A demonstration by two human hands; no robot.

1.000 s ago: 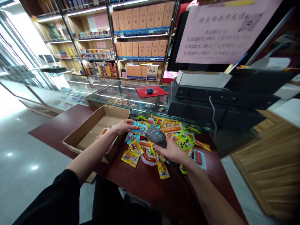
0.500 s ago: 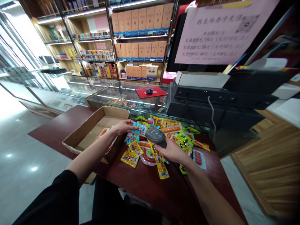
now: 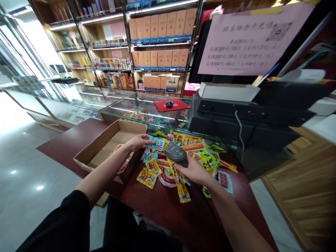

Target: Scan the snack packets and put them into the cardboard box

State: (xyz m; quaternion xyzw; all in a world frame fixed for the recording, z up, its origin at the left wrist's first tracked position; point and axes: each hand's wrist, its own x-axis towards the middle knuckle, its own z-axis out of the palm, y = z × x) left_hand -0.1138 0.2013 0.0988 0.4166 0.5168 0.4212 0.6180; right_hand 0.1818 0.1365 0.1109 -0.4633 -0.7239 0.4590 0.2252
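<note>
My left hand (image 3: pixel 140 141) pinches a small blue snack packet (image 3: pixel 156 143) by its left edge, above the heap. In my right hand (image 3: pixel 193 169) is a dark grey barcode scanner (image 3: pixel 175 153), its head turned toward the blue packet, a short gap between them. Below the scanner a long yellow packet (image 3: pixel 181 187) lies slanting over the pile. Yellow square packets (image 3: pixel 146 178), a curled sausage in clear wrap (image 3: pixel 166 177), green packets (image 3: pixel 209 161) and a pale blue pack (image 3: pixel 225 181) are spread around on the dark red table (image 3: pixel 157 210).
An open cardboard box (image 3: pixel 98 147) with a few packs inside stands left of the heap, under my left forearm. Behind are a glass counter (image 3: pixel 118 105), a mouse on a red mat (image 3: pixel 161 106), and a black register (image 3: pixel 223 108) with hanging cables.
The whole view has shifted slightly, so things sit a little further right and lower. The blue light on top of the scanner no longer shows. Both hands keep their holds.
</note>
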